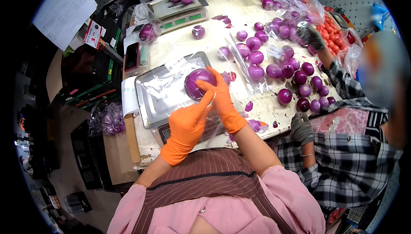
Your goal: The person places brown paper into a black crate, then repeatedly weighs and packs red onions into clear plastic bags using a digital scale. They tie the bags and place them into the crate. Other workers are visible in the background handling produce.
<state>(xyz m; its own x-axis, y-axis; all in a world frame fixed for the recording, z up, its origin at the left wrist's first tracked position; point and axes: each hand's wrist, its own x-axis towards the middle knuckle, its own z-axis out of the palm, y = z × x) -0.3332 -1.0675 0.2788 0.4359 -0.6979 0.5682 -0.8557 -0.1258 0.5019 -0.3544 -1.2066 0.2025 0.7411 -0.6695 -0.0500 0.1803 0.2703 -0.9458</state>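
Note:
Both of my hands wear orange gloves and meet over the near right edge of a metal scale pan (154,102). A large red onion (196,83) lies just past my fingertips, above the pan. My right hand (221,99) has its thumb and fingers against the onion's right side. My left hand (189,123) is closed, its fingertips pinching at something thin and clear beside my right thumb; what exactly is hard to tell. A clear plastic bag (167,83) with a label spreads over the pan and around the onion.
Many red onions (256,57) cover the table's right side, near a heap of tomatoes (330,35). At the right, a co-worker's gloved hand (310,35) reaches among bagged onions. A second scale (179,19) bearing onions stands beyond mine; a phone (132,57) lies left. Black crates (86,73) stand left.

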